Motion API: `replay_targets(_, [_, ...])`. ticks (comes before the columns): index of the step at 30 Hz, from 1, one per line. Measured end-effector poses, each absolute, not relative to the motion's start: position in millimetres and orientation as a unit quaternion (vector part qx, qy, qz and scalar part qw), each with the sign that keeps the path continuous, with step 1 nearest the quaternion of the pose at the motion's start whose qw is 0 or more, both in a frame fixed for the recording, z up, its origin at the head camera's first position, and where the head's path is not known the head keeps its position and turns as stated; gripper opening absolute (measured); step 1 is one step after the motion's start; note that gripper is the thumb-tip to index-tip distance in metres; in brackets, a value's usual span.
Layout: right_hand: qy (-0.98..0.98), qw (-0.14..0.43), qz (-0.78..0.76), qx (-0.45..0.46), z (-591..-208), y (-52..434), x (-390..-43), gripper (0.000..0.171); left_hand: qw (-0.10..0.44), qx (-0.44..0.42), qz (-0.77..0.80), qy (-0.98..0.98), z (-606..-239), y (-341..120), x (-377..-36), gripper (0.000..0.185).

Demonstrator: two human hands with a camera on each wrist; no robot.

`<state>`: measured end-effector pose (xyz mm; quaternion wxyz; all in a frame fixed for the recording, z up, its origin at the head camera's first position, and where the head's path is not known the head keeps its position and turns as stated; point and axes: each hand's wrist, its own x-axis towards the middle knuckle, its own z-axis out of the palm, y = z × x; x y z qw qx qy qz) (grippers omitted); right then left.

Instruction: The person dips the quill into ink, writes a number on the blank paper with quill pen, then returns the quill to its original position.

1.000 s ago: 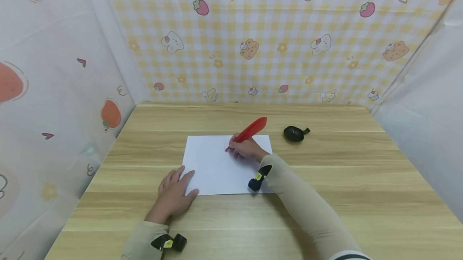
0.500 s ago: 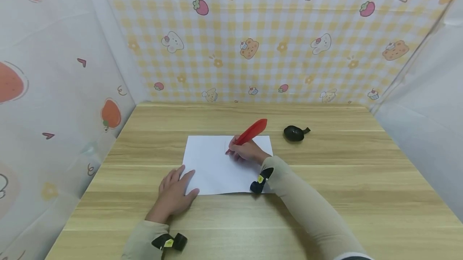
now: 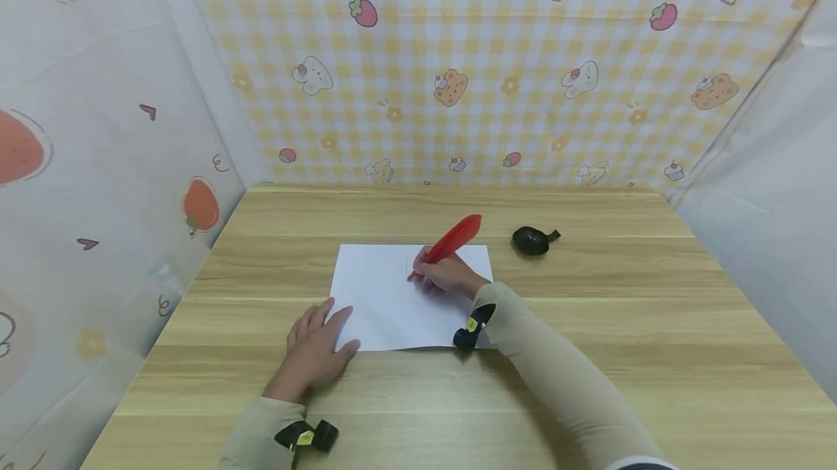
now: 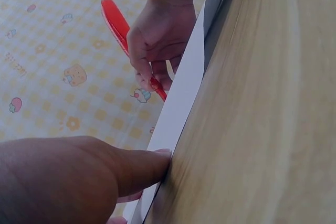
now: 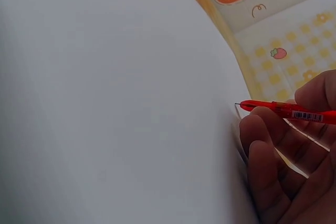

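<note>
One sheet of white paper (image 3: 399, 299) is laid flat on the wooden table (image 3: 621, 325), and two hands are seen at work on it. One red feather-topped pen (image 3: 451, 241) is pinched in the curled fingers of the right hand (image 3: 447, 272), its tip set against the sheet's upper middle, where a faint line is drawn. The near-left corner of the paper is pressed down by the left hand (image 3: 315, 350), fingers straight and flat, nothing gripped. One small black object (image 3: 531, 240) is left lying on the table, well apart, right of the sheet.
</note>
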<state>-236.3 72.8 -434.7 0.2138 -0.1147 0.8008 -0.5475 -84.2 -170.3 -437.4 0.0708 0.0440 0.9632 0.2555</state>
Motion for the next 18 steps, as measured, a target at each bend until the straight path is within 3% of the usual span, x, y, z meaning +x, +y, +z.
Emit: replay_targets(18, [0.796, 0.200, -0.562, -0.105, -434.7, 74.3, -238.2, 0.007, 0.071, 0.053, 0.254, 0.963, -436.8, -171.3, -84.9, 0.059])
